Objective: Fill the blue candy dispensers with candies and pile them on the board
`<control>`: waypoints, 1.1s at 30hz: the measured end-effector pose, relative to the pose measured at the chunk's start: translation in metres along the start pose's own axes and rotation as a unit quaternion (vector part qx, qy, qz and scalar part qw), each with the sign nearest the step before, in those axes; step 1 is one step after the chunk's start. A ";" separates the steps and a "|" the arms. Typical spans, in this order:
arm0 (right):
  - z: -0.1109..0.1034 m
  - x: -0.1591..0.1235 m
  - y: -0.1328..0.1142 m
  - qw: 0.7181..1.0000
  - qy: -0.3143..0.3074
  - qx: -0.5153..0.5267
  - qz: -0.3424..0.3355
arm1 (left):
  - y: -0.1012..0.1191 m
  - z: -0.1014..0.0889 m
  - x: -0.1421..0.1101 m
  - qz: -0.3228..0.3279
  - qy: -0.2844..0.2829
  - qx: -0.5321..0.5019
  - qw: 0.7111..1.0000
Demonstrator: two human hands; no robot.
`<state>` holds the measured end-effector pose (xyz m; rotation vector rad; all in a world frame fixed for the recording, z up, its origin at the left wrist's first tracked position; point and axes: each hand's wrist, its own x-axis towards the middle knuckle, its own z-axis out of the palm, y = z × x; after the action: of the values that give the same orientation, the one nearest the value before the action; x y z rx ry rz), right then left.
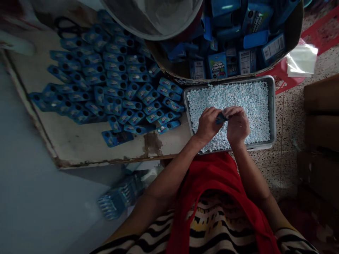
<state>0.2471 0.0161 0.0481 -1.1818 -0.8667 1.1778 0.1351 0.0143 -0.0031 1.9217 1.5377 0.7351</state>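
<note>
Left fingers (211,111) grasp 1 blue box (220,118); right fingers (234,110), grip unclear, meet its end.

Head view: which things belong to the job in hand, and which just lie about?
Likely in the job:
small blue box, between left hand and right hand
grey metal tray of whitish-blue pellets
round-holed blue boxes on the cream table

Likely lying about:
clear blue plastic bottles
brown cardboard boxes

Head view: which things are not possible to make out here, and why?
In the head view:
Small blue box: partly covered by fingers of the left hand and right hand.
Tray: floor covered by pellets.
Large round container: cut off by the top edge.
Table boxes: lettering too small, blurred.
</note>
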 end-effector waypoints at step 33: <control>-0.026 0.014 -0.016 0.907 -0.196 -0.372 0.032 | -0.032 -0.028 -0.010 -0.071 -0.002 -0.053 0.996</control>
<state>0.2781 0.0246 0.0568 -1.6079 -1.6958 1.1894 0.0913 0.0126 -0.0076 1.7174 1.5822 0.7343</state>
